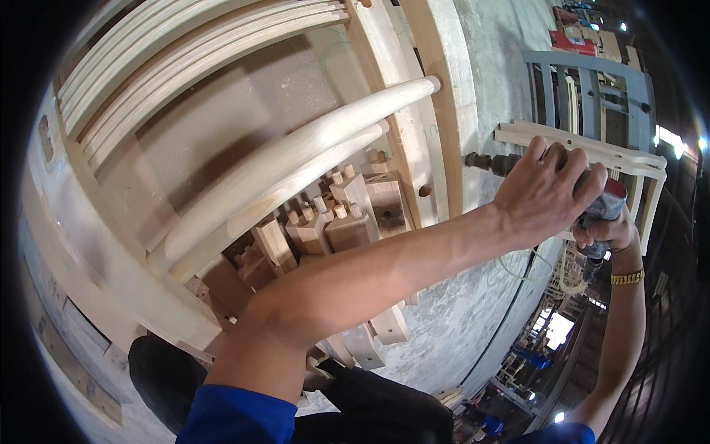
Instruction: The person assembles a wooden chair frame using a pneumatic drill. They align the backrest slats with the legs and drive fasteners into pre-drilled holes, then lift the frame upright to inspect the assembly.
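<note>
Both my hands are on a power drill (503, 163), whose chuck points left. The drill's tip meets the outer side of a pale wooden post (452, 96), part of a wooden frame; any bit is too small to make out. My left hand (551, 185) lies over the top of the drill body, fingers curled round it. Behind it, my right hand (610, 229), with a gold bracelet (627, 277) on the wrist, is wrapped round the drill's rear and handle. Two rounded rails (318, 140) run from the post's side leftward across the frame.
Several wooden blocks with round dowels (325, 222) stand below the rails. Slatted curved pieces (207, 59) lie at the upper left. Another wooden frame (592, 148) stands to the right on the grey concrete floor (451, 333). A thin green cord (529, 278) hangs below the drill.
</note>
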Demonstrator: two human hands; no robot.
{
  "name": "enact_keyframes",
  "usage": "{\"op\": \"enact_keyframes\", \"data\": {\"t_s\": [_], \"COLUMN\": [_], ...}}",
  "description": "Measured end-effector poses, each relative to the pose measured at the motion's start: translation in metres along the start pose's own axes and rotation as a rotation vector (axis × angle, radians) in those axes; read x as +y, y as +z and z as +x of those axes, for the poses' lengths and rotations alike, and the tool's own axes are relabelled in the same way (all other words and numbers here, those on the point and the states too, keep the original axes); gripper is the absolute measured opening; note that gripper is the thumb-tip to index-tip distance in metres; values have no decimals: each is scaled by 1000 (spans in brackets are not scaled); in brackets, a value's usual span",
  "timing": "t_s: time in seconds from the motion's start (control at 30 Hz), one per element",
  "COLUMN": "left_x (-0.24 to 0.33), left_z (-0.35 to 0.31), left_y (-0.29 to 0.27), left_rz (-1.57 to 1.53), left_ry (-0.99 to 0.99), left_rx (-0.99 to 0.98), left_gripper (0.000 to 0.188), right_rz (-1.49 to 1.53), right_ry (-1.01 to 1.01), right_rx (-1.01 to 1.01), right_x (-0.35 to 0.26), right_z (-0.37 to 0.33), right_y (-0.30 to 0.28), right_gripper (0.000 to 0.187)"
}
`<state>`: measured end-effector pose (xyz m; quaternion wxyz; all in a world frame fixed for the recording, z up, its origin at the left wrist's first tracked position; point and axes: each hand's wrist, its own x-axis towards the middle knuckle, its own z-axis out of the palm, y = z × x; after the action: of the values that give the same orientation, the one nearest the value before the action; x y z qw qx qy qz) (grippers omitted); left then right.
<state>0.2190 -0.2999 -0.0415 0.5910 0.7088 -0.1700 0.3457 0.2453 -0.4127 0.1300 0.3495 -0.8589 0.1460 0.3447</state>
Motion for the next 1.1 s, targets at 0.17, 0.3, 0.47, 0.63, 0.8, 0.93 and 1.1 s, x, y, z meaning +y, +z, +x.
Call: {"op": "enact_keyframes", "data": {"t_s": [0.17,0.3,0.47,0.63,0.8,0.93,1.1], "left_x": [2,6,5,-1,-2,-6,-8], "left_z": [-4,-8,-7,0,-3,-4,-1], "left_y": [-1,0,-2,-2,1,-2,-2], "left_rz": [-31,36,-26,-26,17,5,-41], "left_ry": [0,-2,-3,13,60,62,64], "left_rx": [53,92,118,99,58,83,83], "left_gripper": [66,58,59,68,75,68,55], "right_rz": [44,-6,10,3,-5,19,53], "right_ry": [18,-20,43,18,-23,-20,-44], "right_rx": [3,11,16,-41,-56,-72,-115], "right_x": [8,10,2,-9,5,2,-5], "right_z": [-6,-10,-14,-3,-2,2,5], "right_y": [3,13,17,6,4,13,11], "right_gripper": [50,49,45,47,48,46,47]}}
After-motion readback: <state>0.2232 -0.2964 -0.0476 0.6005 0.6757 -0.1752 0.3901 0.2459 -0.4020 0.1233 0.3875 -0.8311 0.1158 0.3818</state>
